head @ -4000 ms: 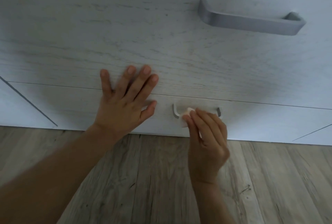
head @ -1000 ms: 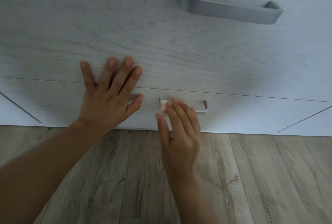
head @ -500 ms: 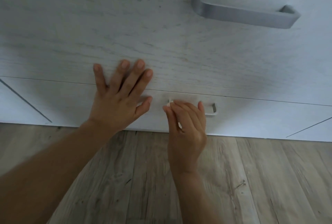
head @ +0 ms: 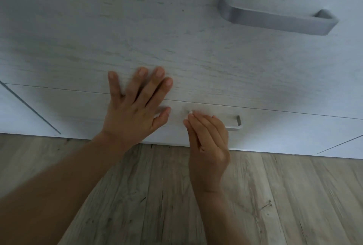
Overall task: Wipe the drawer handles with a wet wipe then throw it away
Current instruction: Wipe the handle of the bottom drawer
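Observation:
My right hand [head: 208, 138] pinches a small white wet wipe [head: 190, 112] at its fingertips and holds it against the left end of the bottom drawer handle [head: 234, 124], a slim grey bar. Most of that handle's left part is hidden behind my fingers. My left hand [head: 135, 109] lies flat with spread fingers on the drawer fronts, just left of the handle, across the seam between the two drawers. A larger grey handle [head: 275, 19] sits on the upper drawer at the top right.
The white wood-grain drawer fronts [head: 98, 28] fill the upper half of the view. Below them runs a grey-brown plank floor [head: 284, 195]. Dark panel seams slant at the lower left [head: 29, 107] and lower right [head: 341, 144].
Over the earlier frames my right hand rubbed the wipe along the left end of the bottom handle, shifting slightly left and right. My left hand stayed pressed flat on the drawers.

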